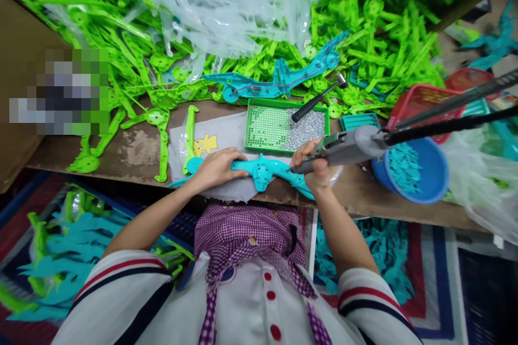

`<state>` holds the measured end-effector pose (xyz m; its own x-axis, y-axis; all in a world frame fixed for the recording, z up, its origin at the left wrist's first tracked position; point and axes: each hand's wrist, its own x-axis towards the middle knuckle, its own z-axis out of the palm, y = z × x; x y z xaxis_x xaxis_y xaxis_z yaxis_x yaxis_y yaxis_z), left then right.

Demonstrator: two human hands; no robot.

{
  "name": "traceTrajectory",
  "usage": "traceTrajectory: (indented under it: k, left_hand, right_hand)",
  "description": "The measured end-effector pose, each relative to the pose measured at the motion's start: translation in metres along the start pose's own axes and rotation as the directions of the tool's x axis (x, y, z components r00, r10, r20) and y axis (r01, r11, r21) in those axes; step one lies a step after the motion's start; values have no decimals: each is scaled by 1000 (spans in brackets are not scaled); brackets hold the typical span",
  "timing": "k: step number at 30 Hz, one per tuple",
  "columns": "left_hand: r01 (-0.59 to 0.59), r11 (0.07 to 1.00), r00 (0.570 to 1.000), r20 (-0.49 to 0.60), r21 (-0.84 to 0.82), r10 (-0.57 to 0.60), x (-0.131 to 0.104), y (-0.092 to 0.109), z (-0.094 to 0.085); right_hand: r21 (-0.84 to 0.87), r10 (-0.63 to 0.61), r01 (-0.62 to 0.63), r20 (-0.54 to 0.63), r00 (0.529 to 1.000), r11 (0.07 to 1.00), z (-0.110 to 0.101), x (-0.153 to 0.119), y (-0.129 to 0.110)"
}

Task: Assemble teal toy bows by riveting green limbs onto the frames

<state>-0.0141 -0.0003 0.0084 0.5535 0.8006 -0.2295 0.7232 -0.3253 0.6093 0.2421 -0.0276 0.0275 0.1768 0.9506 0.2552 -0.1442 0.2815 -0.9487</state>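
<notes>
A turquoise plastic part [263, 171] with a rounded hub in its middle lies across a pale cloth [243, 190] at the bench's front edge. My left hand [220, 167] grips its left arm, thumb and fingers closed over it. In my right hand [318, 164] is a grey power screwdriver [350, 145], its tip at the part's right arm; contact is too small to make out. Just beyond sits a green tray [265, 146] of small silvery screws [308, 132], with a black-handled hammer [313, 106] resting across it. A lime-green plastic piece [190, 140] lies left of the tray.
Heaped lime-green parts [388, 38] and clear plastic bags [226, 5] cover the back. Another turquoise part [275, 83] with a thin red wire lies behind the tray. At right stand a blue bowl [439, 172] of small turquoise pieces and a red basket [421, 102]. Cables [457, 94] trail from the screwdriver.
</notes>
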Motion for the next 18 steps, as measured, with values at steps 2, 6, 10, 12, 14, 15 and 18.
traceTrajectory:
  k: [2,6,10,12,14,15,18]
  left_hand:
    - [7,1000,1000,5,-1,-7,-1,0,0]
    - [-9,1000,1000,-9,2,9,2,-3,2]
    - [-55,998,998,-12,-3,55,4,-2,6]
    - [-107,994,993,-55,5,107,-4,2,6]
    - [-128,991,973,-188,36,133,-22,4,3]
    - [-94,994,949,-296,50,104,-35,3,2]
    - [183,982,751,-637,-54,-175,-76,-12,0]
  right_hand:
    - [10,-13,12,17,1000,1000,-1,-1,3]
    - [18,-71,71,1,997,997,2,-4,-4]
    - [-22,-149,148,-265,953,989,17,2,-28]
    - [-37,-239,243,-377,895,969,28,8,-38]
    - [-89,-299,286,-363,883,954,36,14,-40]
    - [-140,-303,272,-319,898,952,37,17,-37]
    - [-318,-244,166,-221,944,933,26,24,-23]
